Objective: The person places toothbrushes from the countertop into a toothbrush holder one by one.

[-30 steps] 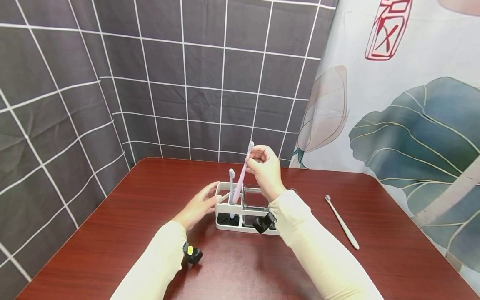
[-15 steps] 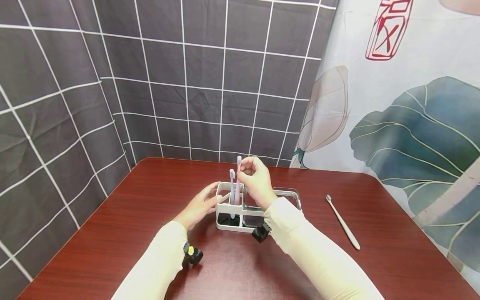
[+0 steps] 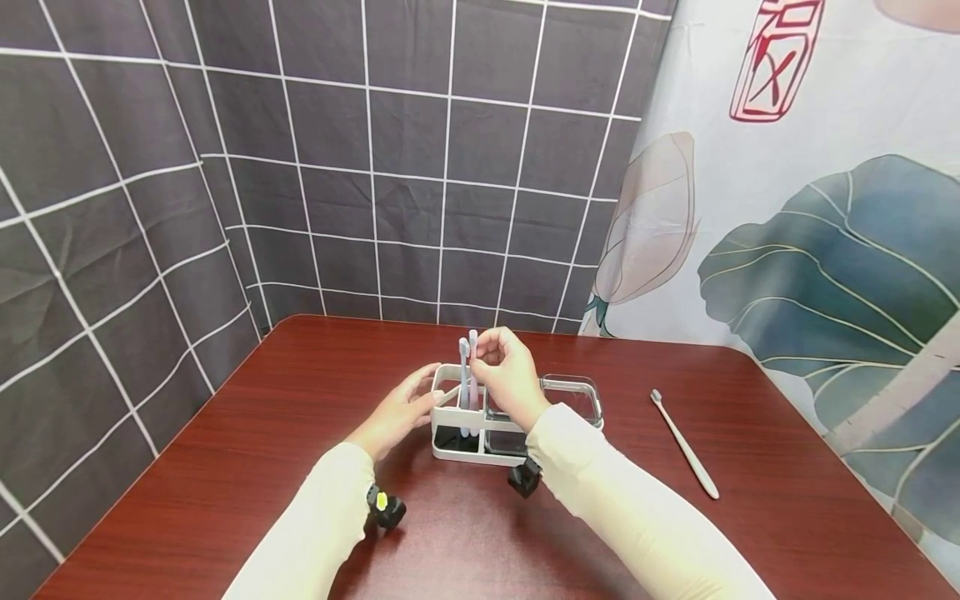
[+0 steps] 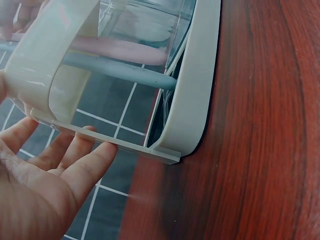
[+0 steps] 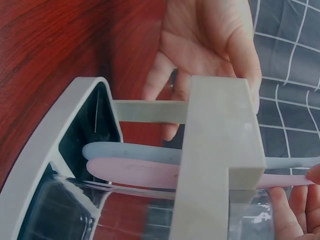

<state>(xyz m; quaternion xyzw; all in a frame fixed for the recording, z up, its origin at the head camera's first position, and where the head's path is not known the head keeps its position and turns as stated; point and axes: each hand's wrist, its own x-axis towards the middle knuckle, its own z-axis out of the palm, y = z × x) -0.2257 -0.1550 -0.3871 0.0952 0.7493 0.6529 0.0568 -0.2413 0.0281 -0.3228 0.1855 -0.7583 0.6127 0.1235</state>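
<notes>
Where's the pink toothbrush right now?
In the head view, the pink toothbrush stands in the left end section of the white holder, just right of the blue toothbrush, its upper part pinched by the right hand.

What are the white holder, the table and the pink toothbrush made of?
White holder: likely plastic, glossy; its smooth surface catches highlights. Table: wood or wood-look laminate; streaked reddish grain, slight sheen. Pink toothbrush: probably plastic, satin; smooth, evenly coloured.
</notes>
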